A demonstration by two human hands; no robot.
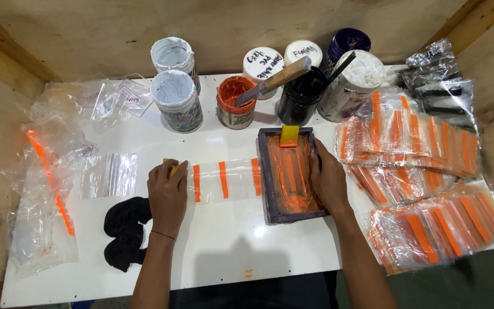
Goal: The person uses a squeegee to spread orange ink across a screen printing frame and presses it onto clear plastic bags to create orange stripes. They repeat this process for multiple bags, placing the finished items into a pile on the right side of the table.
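- Head view: the left hand (pixel 168 189) presses flat on the left end of a clear plastic strip (pixel 224 179) crossed by orange printed stripes, fingers curled over a small yellow piece there.
- The strip lies on the white table (pixel 230 240), its right end running under a dark printing screen frame (pixel 290 174).
- The right hand (pixel 328 180) grips the frame's right edge, fingers closed over it.
- An orange-yellow squeegee (pixel 289 137) leans inside the frame's far end.
- Behind stand paint tubs, including an orange ink pot (pixel 235 103).
- Stacks of printed bags (pixel 418 171) lie on the right; a black rag (pixel 126 232) lies just left of the left forearm.
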